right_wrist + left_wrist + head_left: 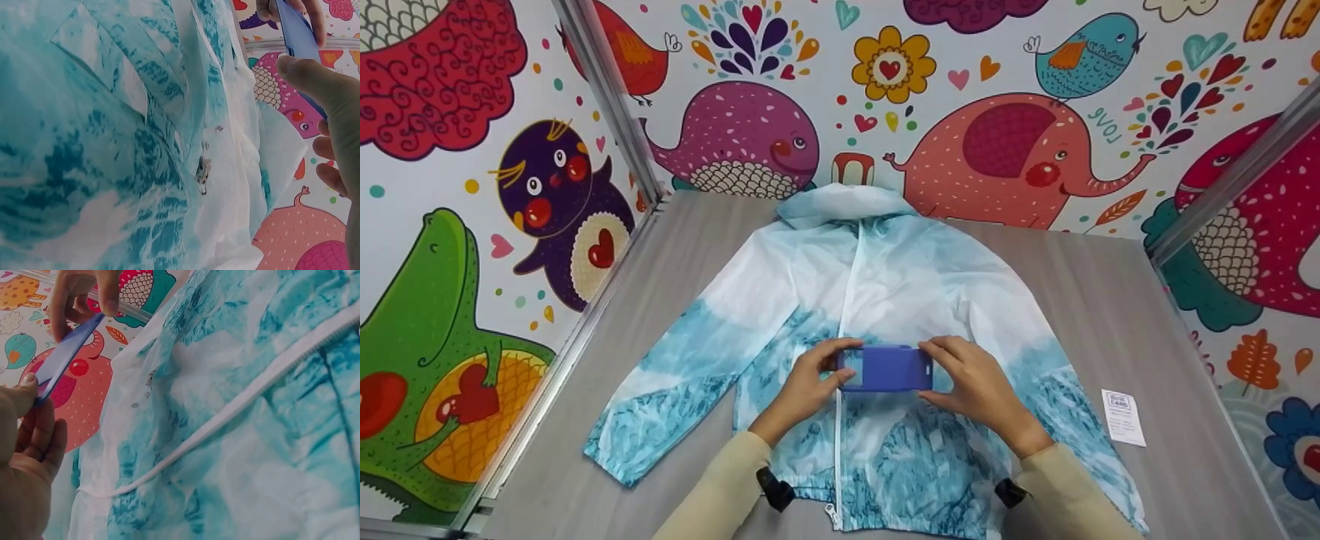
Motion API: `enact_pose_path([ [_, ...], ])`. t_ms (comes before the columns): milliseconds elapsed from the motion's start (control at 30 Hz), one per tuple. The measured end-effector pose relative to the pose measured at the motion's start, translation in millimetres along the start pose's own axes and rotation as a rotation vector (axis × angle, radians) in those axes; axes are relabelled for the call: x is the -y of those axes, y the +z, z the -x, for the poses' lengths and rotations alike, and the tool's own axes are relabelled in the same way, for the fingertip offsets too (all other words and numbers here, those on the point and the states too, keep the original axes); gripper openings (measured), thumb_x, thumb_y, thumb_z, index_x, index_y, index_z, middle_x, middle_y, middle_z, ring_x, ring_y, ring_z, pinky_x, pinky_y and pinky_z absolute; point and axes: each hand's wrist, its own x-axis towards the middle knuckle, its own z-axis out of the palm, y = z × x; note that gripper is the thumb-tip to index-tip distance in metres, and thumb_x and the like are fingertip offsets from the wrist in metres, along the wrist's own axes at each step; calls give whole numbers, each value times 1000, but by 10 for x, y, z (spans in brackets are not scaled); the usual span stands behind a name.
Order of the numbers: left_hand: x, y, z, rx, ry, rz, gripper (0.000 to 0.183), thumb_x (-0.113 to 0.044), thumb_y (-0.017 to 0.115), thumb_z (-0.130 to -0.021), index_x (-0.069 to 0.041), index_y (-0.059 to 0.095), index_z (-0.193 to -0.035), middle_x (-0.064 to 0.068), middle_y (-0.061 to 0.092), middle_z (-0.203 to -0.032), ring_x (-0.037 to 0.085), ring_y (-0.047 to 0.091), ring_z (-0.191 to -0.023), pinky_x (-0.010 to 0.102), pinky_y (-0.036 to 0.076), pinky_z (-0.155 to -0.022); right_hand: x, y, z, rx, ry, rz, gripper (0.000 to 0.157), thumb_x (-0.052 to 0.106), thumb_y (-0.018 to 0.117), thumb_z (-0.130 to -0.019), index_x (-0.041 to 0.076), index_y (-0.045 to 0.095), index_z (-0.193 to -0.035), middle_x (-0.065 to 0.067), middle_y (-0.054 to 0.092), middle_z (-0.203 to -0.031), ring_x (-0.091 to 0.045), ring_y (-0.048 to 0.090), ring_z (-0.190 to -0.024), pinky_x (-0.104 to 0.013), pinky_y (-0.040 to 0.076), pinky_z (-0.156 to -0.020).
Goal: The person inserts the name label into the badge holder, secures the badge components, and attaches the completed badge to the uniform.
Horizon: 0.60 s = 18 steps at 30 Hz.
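Note:
Both hands hold a flat blue-purple rectangular case [896,369] level over the front of a jacket. My left hand [808,381] pinches its left end between thumb and fingers, and my right hand [976,379] grips the right end the same way. Jacket pattern shows within the frame at the case's left part; a small slot marks its right end. In the left wrist view the case [70,351] appears thin and tilted. The white and teal jacket [900,277] lies spread out, hood at the far side, sleeves to both sides, with a white front zipper [851,289].
A small white printed card [1123,417] lies on the grey wood-grain table [675,240], right of the jacket. Cartoon-printed panels [960,60] stand at the back and both sides, joined by metal posts [611,97]. A zipper pull [831,512] sits near the front hem.

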Motion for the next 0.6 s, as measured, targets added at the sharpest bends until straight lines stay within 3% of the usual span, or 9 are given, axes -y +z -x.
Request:
enact_pose_path([
  [133, 25, -96, 44, -58, 15, 4, 40, -17, 61, -98, -17, 57, -138, 10, 61, -125, 11, 52, -87, 27, 49, -80, -34, -25, 22, -21, 8, 4, 82, 40, 94, -61, 9, 62, -130, -6, 65, -118, -20, 64, -102, -39, 56, -85],
  [300, 20, -142, 62, -32, -10, -7, 42, -21, 62, -98, -19, 56, -140, 5, 60, -129, 10, 54, -90, 27, 51, -84, -61, -17, 48, -3, 16, 8, 82, 40, 94, -62, 10, 61, -130, -6, 64, -119, -20, 64, -102, -38, 56, -85],
  [600, -34, -165, 81, -4, 1, -176, 67, -33, 78, -84, -24, 51, -144, 2, 58, -118, 18, 59, -96, 48, 53, -88, -77, -6, 66, -24, 7, -2, 83, 39, 94, -61, 9, 61, -131, -7, 65, -118, -20, 65, -100, -38, 57, -83],
])
